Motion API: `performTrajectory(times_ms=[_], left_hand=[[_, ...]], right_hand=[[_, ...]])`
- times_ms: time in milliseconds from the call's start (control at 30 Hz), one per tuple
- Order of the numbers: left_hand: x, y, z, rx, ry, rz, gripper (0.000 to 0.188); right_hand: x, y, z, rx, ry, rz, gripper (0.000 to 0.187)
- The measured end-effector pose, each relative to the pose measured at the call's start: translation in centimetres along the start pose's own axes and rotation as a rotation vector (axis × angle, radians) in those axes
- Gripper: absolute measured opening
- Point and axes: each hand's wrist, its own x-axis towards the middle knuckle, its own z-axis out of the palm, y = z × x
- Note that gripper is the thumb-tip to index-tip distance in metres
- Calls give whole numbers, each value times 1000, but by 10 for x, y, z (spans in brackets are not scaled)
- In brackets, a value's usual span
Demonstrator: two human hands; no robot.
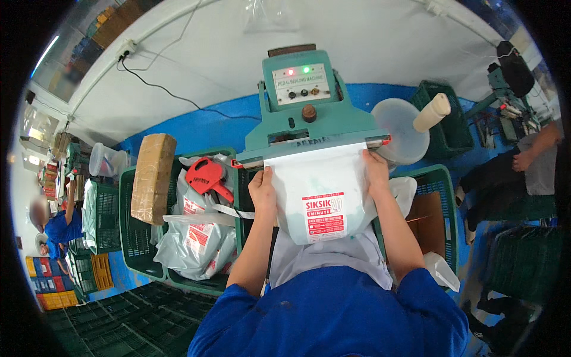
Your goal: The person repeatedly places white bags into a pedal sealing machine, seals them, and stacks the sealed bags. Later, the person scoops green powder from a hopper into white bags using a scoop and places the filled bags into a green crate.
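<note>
Spreading a white pouch (324,178) below the green sealing machine (306,129), left hand (262,190) and right hand (376,171) are pinching its 2 upper sides, fingers closed on it, apparently keeping the top edge straight along the machine's front.

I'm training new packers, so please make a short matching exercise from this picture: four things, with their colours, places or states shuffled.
1. Sealing machine
2. White pouch
3. Handheld labeller
4. Taped parcel

A. Brown
B. Held between left hand and right hand
C. Red light and green light lit
D. Mostly red

Pairs: 1-C, 2-B, 3-D, 4-A
</note>
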Motion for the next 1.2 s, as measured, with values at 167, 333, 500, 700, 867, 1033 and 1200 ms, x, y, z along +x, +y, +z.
performTrajectory(times_ms=[167,333,500,700,867,1033,1200], left_hand=[[-33,22,-31,108,-211,-314,24],[-50,59,-54,341,-484,-21,8],[10,76,-7,791,60,1022,17],[74,42,-73,882,699,736,24],[90,-36,-126,1268,834,-72,69],[94,-33,-154,867,705,40,57],[-11,21,-175,-130,159,316,53]], right_hand=[[-37,-19,-41,-281,-271,342,38],[-58,-72,-55,-557,-447,130,26],[-28,-70,18,-709,483,-1041,13],[-33,-31,84,-1451,-192,-1229,38],[-32,-50,84,-1273,-256,-1329,34],[-26,-69,72,-1262,-415,-1108,30],[-11,-81,63,-1143,-569,-931,28]])
